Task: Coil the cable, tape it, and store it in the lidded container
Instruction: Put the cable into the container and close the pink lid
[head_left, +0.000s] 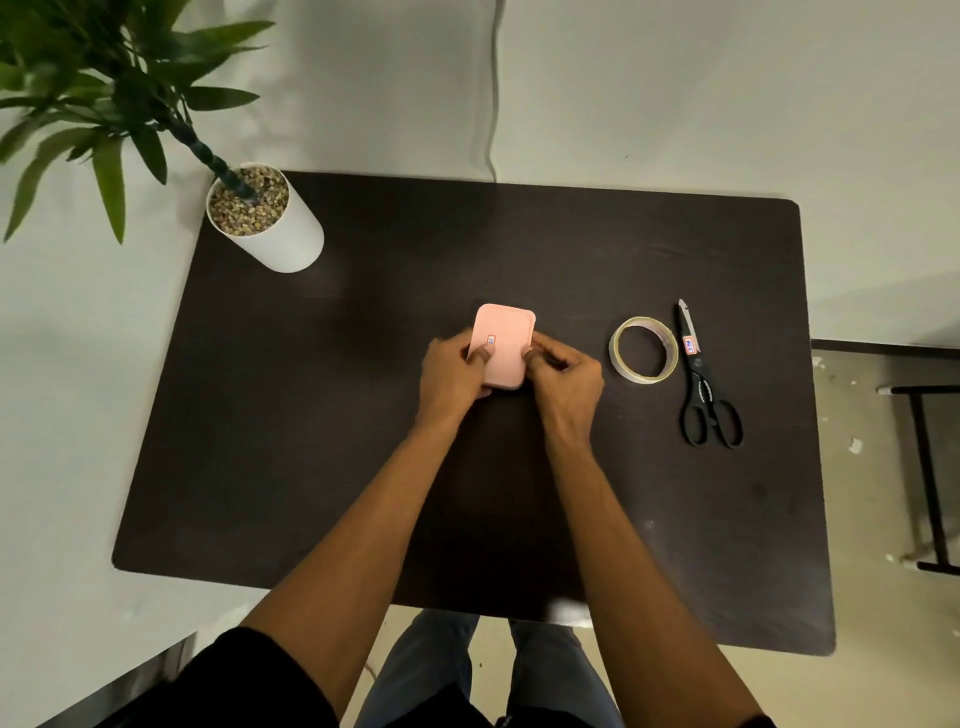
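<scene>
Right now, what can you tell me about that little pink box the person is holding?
The pink container is a small rounded rectangle that looks like matte plastic, with its lid on and a small red-bordered sticker on top. It sits near the middle of the dark table, its long side running away from the person. The left hand grips its left edge with the thumb on the lid, and the right hand pinches its right edge. Nothing of its contents shows.
</scene>
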